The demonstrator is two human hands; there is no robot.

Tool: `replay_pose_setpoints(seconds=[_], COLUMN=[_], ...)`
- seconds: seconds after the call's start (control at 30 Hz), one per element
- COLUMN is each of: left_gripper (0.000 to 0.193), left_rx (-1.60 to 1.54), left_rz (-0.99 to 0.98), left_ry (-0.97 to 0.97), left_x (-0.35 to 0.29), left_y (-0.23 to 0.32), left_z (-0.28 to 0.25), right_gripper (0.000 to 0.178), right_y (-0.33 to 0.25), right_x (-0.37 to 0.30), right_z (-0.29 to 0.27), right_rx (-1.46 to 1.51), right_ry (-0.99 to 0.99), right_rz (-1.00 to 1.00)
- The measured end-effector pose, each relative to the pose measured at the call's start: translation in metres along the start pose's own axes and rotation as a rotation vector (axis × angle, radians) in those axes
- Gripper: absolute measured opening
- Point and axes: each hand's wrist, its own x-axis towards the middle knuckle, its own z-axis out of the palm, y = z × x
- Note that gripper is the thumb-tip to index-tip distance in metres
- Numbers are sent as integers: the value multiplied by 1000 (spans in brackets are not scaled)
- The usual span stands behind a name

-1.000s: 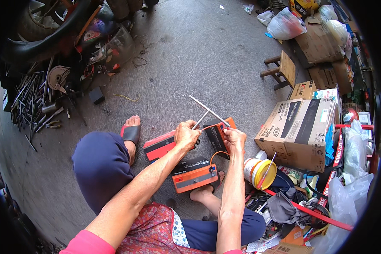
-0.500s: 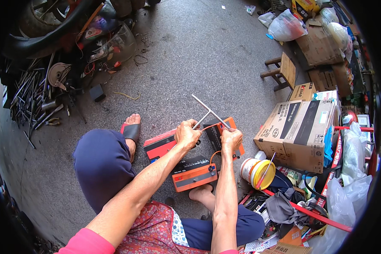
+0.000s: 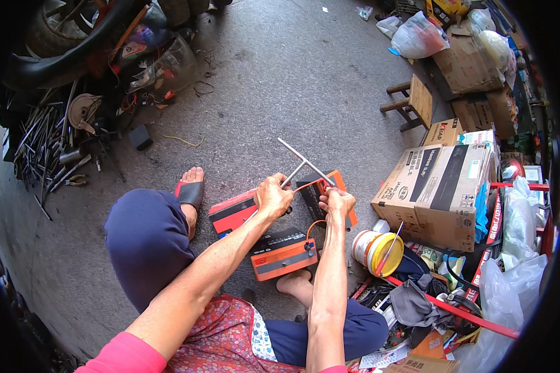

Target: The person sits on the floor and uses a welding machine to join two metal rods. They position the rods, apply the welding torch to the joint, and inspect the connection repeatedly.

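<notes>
My left hand is closed round the shaft of a steel T-handle wrench, whose crossbar slants above the knuckles. My right hand has its fingers curled at the bar's lower right end. Beneath the hands are several box-shaped batteries. One red battery lies at the left, partly behind my left hand. An orange and black battery sits nearest me, with an orange cable rising from its terminal. Another orange and black battery is behind my right hand, which hides part of it. The wrench's lower tip is hidden.
A large cardboard box and a white bucket with a yellow rim stand at the right, beside piled tools and bags. A wooden stool is farther back. Metal rods and a tyre crowd the left.
The right hand's fingers have loosened a little and point more to the left at the bar's end. The left hand keeps its hold on the wrench. The whole view has shifted slightly.
</notes>
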Motion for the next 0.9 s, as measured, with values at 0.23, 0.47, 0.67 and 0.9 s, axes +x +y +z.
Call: replay_pose_setpoints(seconds=[0.23,0.47,0.67,0.9], left_gripper=[24,27,24,22], left_rx=[-11,-22,1,31], left_rz=[-33,-82,-57,-17], left_ry=[8,15,49,35], left_x=[3,7,6,3], left_y=[2,6,5,7], left_z=[1,-1,0,-2], right_gripper=[15,13,15,23], right_y=[20,5,6,18], right_x=[7,1,-1,3], right_z=[-7,0,4,5], right_rx=[154,192,-15,-460], right_ry=[-61,17,84,203], right_rz=[-58,114,-35,-345])
